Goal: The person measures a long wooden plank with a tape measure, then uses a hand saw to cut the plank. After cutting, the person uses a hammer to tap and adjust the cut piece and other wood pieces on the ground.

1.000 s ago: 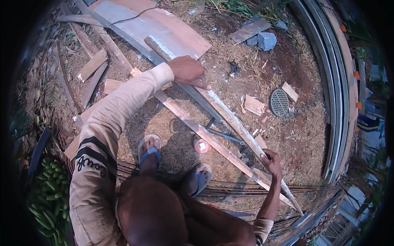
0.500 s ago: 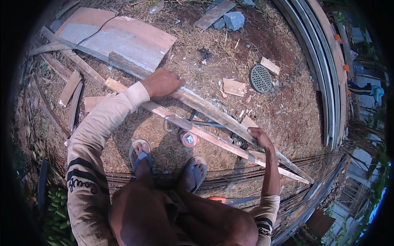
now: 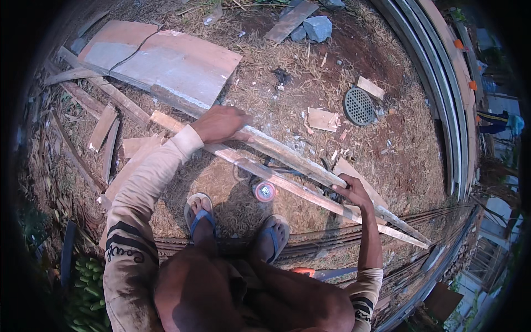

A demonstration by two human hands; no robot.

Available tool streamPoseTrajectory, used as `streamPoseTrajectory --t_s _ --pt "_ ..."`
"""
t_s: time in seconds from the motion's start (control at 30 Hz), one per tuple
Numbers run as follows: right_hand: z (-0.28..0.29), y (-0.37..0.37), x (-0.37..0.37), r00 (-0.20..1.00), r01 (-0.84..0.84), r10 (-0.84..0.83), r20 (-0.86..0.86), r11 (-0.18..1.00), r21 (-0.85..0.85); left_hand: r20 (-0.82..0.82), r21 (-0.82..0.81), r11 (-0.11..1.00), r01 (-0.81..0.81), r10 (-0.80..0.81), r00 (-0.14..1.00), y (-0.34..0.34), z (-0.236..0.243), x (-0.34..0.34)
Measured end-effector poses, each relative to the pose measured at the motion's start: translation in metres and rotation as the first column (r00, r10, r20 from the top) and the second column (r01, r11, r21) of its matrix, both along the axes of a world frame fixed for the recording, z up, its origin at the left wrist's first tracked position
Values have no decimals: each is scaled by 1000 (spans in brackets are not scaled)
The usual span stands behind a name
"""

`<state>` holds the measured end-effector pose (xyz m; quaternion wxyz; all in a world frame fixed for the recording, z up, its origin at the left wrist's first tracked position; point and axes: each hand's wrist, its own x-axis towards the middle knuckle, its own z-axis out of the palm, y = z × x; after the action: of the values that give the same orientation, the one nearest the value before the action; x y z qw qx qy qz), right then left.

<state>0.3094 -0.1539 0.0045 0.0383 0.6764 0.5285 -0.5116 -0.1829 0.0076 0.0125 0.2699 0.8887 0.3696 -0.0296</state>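
Note:
My left hand (image 3: 221, 124) is closed over the upper of two long wooden battens (image 3: 287, 156), its fingers curled round the far edge. Farther along to the right, my right hand (image 3: 355, 191) grips the same batten with the thumb on top. The lower batten (image 3: 276, 182) slants alongside, nearer to me, and the two come close together at their right ends. Part of the lower batten passes under my left wrist. A pale board (image 3: 362, 180) shows beyond my right hand. Below the battens, a round red-rimmed thing (image 3: 265, 191) lies between my sandalled feet.
A large panel (image 3: 166, 61) lies at the far left beside loose wood scraps (image 3: 103, 127). A round perforated drain cover (image 3: 359, 105) and stones (image 3: 318, 29) are farther off. Long stacked boards (image 3: 437, 105) stand at right. An orange-handled handsaw (image 3: 334, 273) lies near my right knee.
The view has shifted slightly, so most things sit lower and farther right. More of the pale board now shows beyond my right hand. Both hands keep hold of the batten.

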Motion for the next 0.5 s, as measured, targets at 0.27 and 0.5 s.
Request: streamPoseTrajectory --t_s 0.27,0.5 --pt "-14 -9 0 996 -12 21 -91 995 96 50 -102 988 -112 117 992 -6 -10 11" --pt "-28 -14 -9 995 99 -100 25 994 48 58 -152 984 -88 98 994 -5 -37 15"
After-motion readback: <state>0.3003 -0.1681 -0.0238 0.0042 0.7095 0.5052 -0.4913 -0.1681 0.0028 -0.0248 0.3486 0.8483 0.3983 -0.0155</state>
